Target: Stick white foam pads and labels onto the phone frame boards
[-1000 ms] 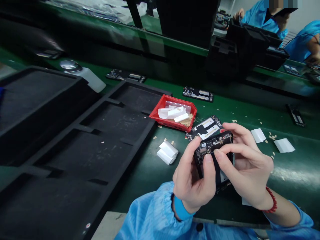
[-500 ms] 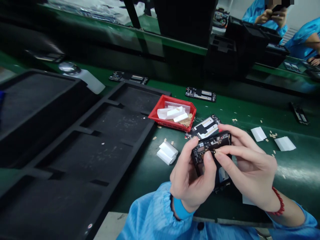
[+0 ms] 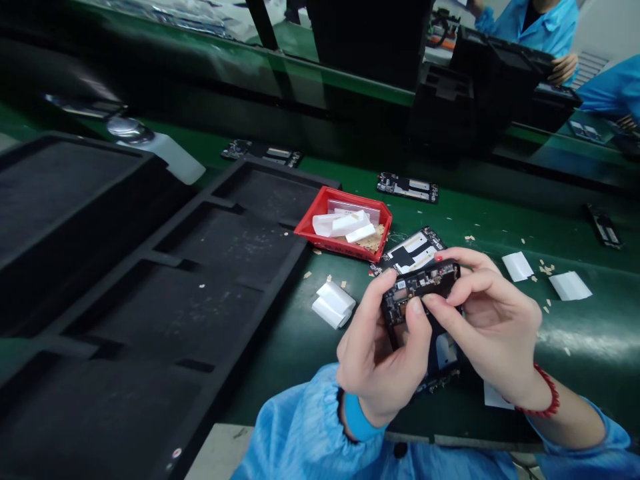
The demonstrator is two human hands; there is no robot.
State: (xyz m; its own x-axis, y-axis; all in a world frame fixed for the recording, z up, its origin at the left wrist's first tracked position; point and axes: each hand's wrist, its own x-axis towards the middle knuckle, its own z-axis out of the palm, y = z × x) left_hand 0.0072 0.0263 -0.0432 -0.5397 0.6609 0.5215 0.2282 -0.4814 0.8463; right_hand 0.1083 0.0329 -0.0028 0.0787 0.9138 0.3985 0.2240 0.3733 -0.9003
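Both my hands are up close in front of me, forearms angled inward. My left hand [image 3: 377, 353] curls in a firm grip, thumb pressed flat on top. My right hand [image 3: 487, 333] pinches in, forefinger and thumb bent, wrist cocked.
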